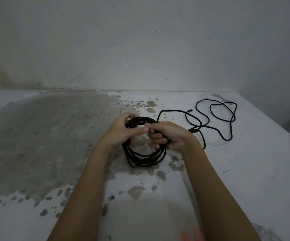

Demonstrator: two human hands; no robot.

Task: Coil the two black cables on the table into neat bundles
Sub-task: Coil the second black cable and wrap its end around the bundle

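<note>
A black cable coil of several loops is held between both hands above the middle of the table. My left hand grips the coil's upper left side. My right hand curls its fingers round the coil's right side. A strand leads from my right hand back to the loose black cable, which lies in open loops on the table at the right rear. Whether the loose length is one cable or two I cannot tell.
The table is white with large grey worn patches on its left half. A pale wall stands right behind it. The table's right edge runs diagonally at far right.
</note>
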